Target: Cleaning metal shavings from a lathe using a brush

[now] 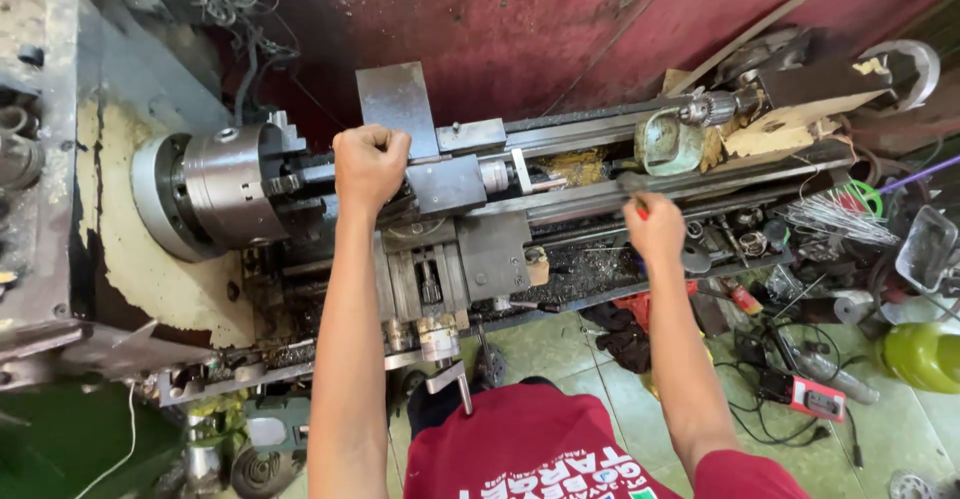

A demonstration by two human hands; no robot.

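**Grey steel lathe with both hands at work**

Grey steel lathe (470, 229) lies across the view, its chuck (225, 184) at the left end. The left hand (370, 164) is closed in a fist on a part of the tool post (445, 181) beside the chuck. The right hand (655, 227) is closed on a small red-tipped tool (640, 211) over the bed rails. Tailstock (700, 124) sits far right; a yellow-green canister (925, 354) stands on the floor.

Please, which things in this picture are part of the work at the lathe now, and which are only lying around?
In use:
left hand, fisted on the tool post
right hand, holding a small red-tipped tool over the lathe bed
chuck

Lying about:
green jug
red device with cables
bundle of wires
dark rag
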